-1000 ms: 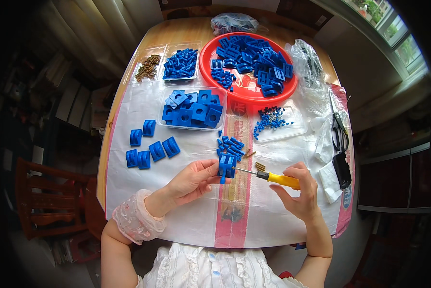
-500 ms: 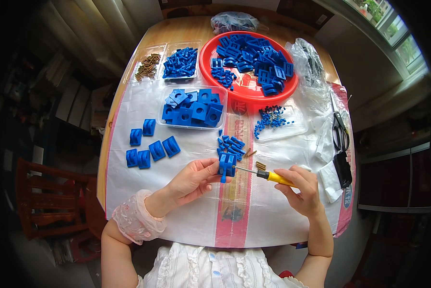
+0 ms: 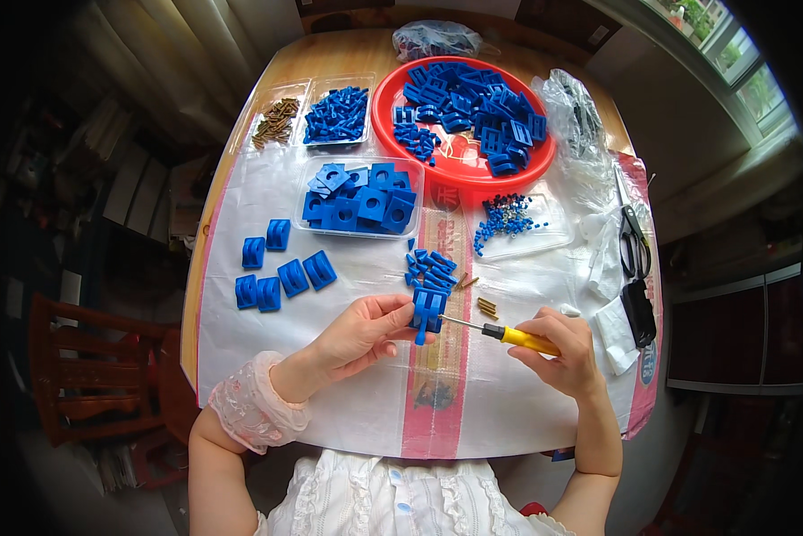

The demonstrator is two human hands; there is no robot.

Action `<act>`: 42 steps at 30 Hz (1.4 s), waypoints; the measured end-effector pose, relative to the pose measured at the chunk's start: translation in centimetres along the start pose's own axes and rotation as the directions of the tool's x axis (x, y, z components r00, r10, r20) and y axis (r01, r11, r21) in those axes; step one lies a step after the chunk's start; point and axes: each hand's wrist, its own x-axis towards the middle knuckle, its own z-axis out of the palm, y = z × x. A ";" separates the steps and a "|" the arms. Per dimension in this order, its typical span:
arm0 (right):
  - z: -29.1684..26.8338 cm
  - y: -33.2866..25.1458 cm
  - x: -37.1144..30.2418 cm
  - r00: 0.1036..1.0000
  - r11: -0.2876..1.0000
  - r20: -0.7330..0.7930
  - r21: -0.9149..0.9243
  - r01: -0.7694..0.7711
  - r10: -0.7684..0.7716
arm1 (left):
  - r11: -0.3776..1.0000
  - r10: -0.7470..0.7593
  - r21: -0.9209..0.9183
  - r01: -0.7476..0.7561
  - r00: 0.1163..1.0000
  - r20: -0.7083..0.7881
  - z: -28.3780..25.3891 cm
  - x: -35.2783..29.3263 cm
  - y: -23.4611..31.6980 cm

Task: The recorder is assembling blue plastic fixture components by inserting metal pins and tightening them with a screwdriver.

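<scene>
Between the thumb and fingers of my left hand [image 3: 365, 334] is a blue plastic clamp-like part [image 3: 428, 310], with a narrow blue lever pointing down toward me. My right hand [image 3: 562, 351] is closed round the yellow and black handle of a screwdriver [image 3: 531, 340]. Its thin metal shaft runs left, and the tip is at the right side of the blue part; I cannot tell whether it touches a screw there. Just beyond the part lies a pile of small blue levers [image 3: 430, 268]. A few brass screws [image 3: 487, 308] lie beyond the screwdriver's shaft.
Several blue assembled pieces [image 3: 292, 279] sit at left. Beyond stand a clear box of square blue plates [image 3: 358, 214], a tray of blue levers [image 3: 337, 116], brass screws [image 3: 276, 122] and a red basin [image 3: 388, 147] of blue parts. Scissors [image 3: 634, 246] lie at right.
The blue part has shifted slightly right and tilted a little in my left hand. The screwdriver and my right hand have moved slightly right and down.
</scene>
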 end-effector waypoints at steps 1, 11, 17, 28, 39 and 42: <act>-0.1 0.1 0.0 1.000 1.000 0.002 -0.011 -0.009 0.009 | 1.000 0.001 -0.001 -0.001 1.000 0.004 0.1 0.0 0.0; 0.7 -0.5 -0.2 0.978 0.967 0.029 0.147 -0.207 0.205 | 1.000 0.012 -0.007 -0.012 1.000 0.011 -0.4 0.2 -0.1; 1.0 0.6 -0.6 0.996 0.986 0.000 0.144 -0.087 0.088 | 1.000 0.010 0.007 -0.010 1.000 0.021 -0.3 0.1 -0.1; 0.5 0.8 -0.2 0.991 0.992 0.053 0.028 -0.121 0.120 | 1.000 0.015 0.000 -0.015 1.000 -0.005 0.0 0.1 0.0; 0.7 0.3 -0.5 0.979 0.966 0.049 0.160 -0.201 0.195 | 1.000 0.014 0.008 -0.014 1.000 0.013 -0.2 0.1 0.0; 0.3 0.5 -0.3 0.983 0.975 0.071 0.134 -0.179 0.171 | 1.000 0.012 0.010 -0.012 1.000 0.008 -0.2 0.1 0.0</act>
